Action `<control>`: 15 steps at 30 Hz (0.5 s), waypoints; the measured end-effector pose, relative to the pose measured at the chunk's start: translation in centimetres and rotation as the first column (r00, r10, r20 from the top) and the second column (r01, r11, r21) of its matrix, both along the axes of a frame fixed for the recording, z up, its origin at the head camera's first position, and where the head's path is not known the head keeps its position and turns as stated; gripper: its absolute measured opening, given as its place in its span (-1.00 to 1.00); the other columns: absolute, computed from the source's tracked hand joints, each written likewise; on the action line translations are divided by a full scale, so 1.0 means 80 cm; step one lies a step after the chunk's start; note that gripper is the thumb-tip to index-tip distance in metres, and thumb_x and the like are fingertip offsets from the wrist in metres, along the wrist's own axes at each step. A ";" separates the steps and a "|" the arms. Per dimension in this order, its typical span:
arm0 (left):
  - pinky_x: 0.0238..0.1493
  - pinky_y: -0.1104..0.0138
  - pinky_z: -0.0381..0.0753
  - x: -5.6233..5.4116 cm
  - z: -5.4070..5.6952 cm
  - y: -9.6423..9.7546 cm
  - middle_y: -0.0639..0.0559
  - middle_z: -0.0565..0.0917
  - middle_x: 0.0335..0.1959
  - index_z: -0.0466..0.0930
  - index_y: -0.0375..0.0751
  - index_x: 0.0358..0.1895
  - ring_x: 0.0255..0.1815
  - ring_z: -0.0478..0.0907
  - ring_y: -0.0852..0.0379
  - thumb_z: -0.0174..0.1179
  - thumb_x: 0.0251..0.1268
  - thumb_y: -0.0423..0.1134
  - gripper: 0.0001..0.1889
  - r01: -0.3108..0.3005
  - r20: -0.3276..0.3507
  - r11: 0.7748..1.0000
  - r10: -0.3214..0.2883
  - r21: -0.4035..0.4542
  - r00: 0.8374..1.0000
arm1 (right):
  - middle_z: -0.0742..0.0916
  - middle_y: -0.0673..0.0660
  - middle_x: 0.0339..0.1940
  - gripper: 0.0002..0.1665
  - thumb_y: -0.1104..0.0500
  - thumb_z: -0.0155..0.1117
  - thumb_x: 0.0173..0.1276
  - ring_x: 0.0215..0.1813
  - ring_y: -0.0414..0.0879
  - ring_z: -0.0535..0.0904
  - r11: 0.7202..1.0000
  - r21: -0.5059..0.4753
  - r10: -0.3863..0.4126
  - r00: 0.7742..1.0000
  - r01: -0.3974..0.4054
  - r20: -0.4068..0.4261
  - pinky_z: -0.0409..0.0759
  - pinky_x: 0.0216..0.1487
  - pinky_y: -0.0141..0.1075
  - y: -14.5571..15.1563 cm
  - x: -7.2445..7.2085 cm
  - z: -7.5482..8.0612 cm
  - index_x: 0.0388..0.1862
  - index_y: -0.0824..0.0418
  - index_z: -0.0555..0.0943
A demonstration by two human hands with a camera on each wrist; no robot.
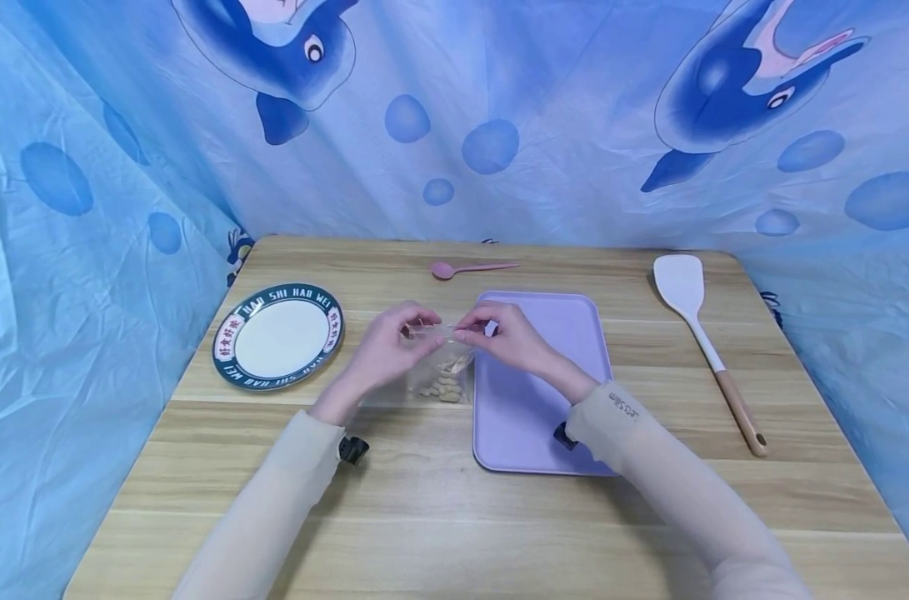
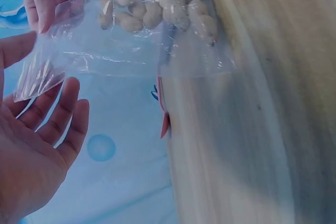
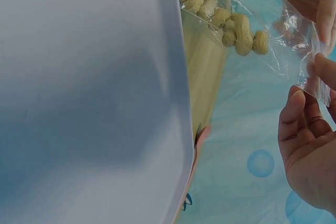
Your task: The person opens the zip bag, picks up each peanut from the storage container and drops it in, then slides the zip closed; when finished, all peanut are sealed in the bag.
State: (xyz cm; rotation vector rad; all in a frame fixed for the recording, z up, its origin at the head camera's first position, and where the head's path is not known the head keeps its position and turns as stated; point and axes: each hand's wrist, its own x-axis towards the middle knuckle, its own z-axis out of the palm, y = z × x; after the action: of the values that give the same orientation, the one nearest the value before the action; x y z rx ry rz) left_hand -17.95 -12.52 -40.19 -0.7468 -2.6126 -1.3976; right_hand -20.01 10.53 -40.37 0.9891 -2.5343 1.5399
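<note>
A clear zip bag of peanuts hangs between my hands, its top edge level with my fingertips. My left hand pinches the left end of that edge between thumb and fingers. With thumb and fingers my right hand pinches the right end. In the left wrist view the peanuts lie gathered in the lower part of the bag. The right wrist view shows the bag's upper part between both hands, above the peanuts.
A lilac tray lies under my right forearm. To the left is a white plate with a dark green rim. A pink spoon rests at the back, and a white spatula with a wooden handle lies at the right.
</note>
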 end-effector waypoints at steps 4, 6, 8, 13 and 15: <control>-0.01 0.12 0.60 -0.003 0.001 0.006 0.04 0.71 -0.18 0.70 -0.19 -0.12 -0.10 0.63 0.03 0.38 0.27 -0.25 -0.83 0.027 -0.002 1.000 -0.027 -0.005 1.000 | 0.70 -0.02 -0.38 -0.95 0.25 0.41 0.33 -0.31 -0.14 0.55 1.000 0.002 -0.002 1.000 0.002 0.013 0.52 -0.34 -0.16 0.000 0.001 0.001 -0.26 0.21 0.77; -0.01 0.12 0.62 -0.003 0.001 0.009 0.04 0.71 -0.22 0.71 -0.19 -0.16 -0.13 0.64 0.04 0.38 0.25 -0.28 -0.87 0.030 0.000 1.000 -0.030 0.007 1.000 | 0.70 -0.02 -0.37 -0.94 0.24 0.41 0.33 -0.31 -0.14 0.56 1.000 -0.001 -0.001 1.000 0.001 0.023 0.50 -0.36 -0.21 -0.001 0.002 0.001 -0.26 0.20 0.77; -0.01 0.12 0.63 -0.003 0.000 0.010 0.03 0.71 -0.24 0.72 -0.20 -0.19 -0.15 0.65 0.05 0.38 0.25 -0.31 -0.89 0.034 0.001 0.999 -0.034 0.020 0.999 | 0.71 -0.01 -0.36 -0.94 0.25 0.42 0.32 -0.31 -0.14 0.57 1.000 -0.008 0.002 1.000 -0.001 0.028 0.49 -0.38 -0.25 -0.001 0.002 0.001 -0.25 0.20 0.77; 0.00 0.13 0.64 -0.002 -0.002 0.014 0.01 0.72 -0.26 0.72 -0.22 -0.21 -0.16 0.67 0.03 0.37 0.25 -0.36 -0.91 0.045 0.004 0.998 -0.045 0.046 0.999 | 0.72 0.00 -0.35 -0.92 0.27 0.43 0.30 -0.31 -0.14 0.58 1.000 -0.027 0.015 0.999 -0.014 0.031 0.53 -0.37 -0.21 -0.004 0.003 -0.002 -0.23 0.22 0.77; 0.01 0.11 0.64 -0.002 -0.003 0.015 0.01 0.72 -0.27 0.72 -0.23 -0.21 -0.16 0.68 0.03 0.37 0.24 -0.38 -0.91 0.046 0.009 0.998 -0.047 0.053 0.999 | 0.72 0.01 -0.35 -0.93 0.28 0.42 0.31 -0.31 -0.14 0.57 0.999 -0.033 0.020 0.999 -0.019 0.029 0.54 -0.36 -0.15 -0.006 0.004 -0.003 -0.24 0.22 0.76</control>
State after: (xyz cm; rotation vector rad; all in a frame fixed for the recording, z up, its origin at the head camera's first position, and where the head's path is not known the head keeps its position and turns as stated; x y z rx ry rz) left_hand -18.13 -11.33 -40.47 -0.8009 -2.5703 -1.4805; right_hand -19.72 10.09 -40.62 0.9976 -2.5175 1.6079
